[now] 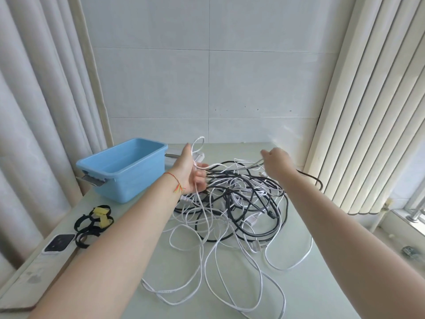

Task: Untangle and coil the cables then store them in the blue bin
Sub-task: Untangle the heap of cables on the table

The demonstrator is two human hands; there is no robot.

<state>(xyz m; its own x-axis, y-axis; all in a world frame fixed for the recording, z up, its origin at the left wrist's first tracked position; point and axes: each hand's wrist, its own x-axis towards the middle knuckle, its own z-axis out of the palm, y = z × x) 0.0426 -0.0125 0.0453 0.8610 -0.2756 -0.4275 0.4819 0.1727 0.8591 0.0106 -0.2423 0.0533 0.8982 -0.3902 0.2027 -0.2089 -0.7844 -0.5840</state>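
Note:
A tangled heap of black and white cables (pixel 241 203) lies on the pale green table (pixel 322 261), with long white loops trailing toward the near edge. My left hand (pixel 192 173) is raised over the heap's left side and grips a white flat cable (pixel 198 143), a loop of which stands above my thumb. My right hand (pixel 277 161) is lifted over the heap's far right and pinches a white strand that runs leftward toward my left hand. The blue bin (pixel 122 166) stands at the table's far left with nothing seen inside.
Black hook-and-loop straps with yellow tabs (pixel 95 221) lie on the left of the table. A white device with a dark face (pixel 59 244) sits beside them at the left edge. Curtains hang left, vertical blinds right, and a tiled wall stands behind.

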